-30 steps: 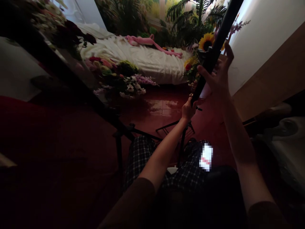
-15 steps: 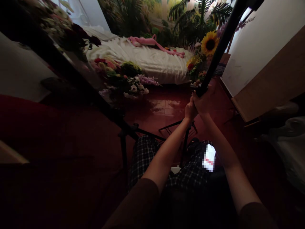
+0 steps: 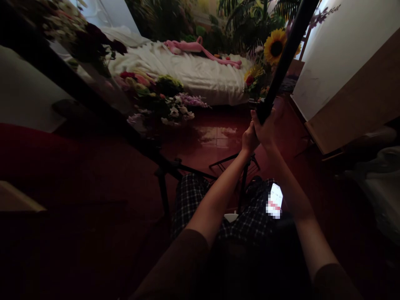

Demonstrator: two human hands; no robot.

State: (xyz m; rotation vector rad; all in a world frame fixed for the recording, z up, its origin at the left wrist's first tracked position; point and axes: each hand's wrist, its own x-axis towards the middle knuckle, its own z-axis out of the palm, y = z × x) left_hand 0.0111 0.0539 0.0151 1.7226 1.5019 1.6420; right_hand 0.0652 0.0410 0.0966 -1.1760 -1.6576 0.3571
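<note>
A black stand with a slanting upper pole rises in front of me toward the top right. My right hand is closed around it just below a dark collar. Right beside it and slightly lower, my left hand is wrapped round the same stand. The fingers partly hide where they grip. Lower down, the stand's dark shaft continues between my knees to spread legs on the floor.
Another thick black pole with knobs slants across the left. A white-draped platform bears a pink plush toy. Artificial flowers and a sunflower stand around it. A lit phone lies on my thigh. Panels lean at right.
The scene has shifted slightly upward in view. The pole's collar sits a little higher, and the fitting at the pole's top has left the picture. Both hands keep their hold.
</note>
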